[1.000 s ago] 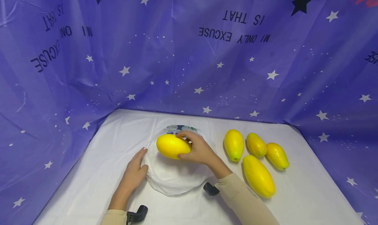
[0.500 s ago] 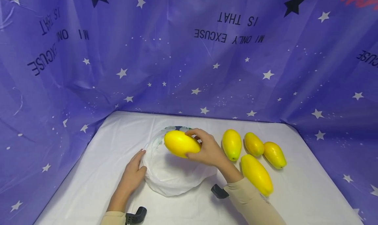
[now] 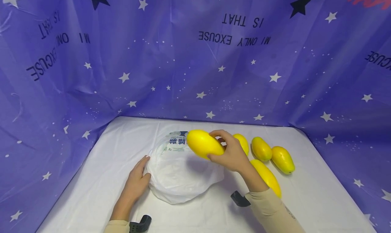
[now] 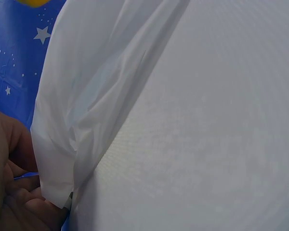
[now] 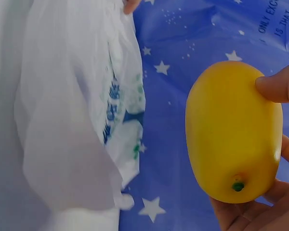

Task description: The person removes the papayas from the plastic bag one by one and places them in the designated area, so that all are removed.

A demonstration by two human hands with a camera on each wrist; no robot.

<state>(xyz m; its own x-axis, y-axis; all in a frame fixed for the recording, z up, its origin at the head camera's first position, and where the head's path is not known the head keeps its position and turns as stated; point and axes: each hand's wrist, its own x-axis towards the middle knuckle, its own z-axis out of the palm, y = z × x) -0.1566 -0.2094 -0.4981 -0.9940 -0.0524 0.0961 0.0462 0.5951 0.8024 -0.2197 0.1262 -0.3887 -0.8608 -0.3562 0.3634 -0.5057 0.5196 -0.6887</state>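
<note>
- Purple star-printed cloth [image 3: 171, 56] hangs behind and beside the white bench [image 3: 100, 178], with upside-down lettering across it.
- My right hand [image 3: 232, 153] grips a yellow mango [image 3: 204, 144], fingers and thumb curled round its end, and holds it in the air above the right edge of the white plastic bag [image 3: 180, 175].
- From my right wrist, the mango's small green stem end faces the camera, and the bag's printed edge lies to its left.
- My left hand [image 3: 137, 182] rests on the bench and pinches the left edge of the bag; the left wrist view shows my fingers [image 4: 19, 202] holding a fold of it.
- 4 more mangoes [image 3: 282, 159] lie on the bench to my right, close together.
</note>
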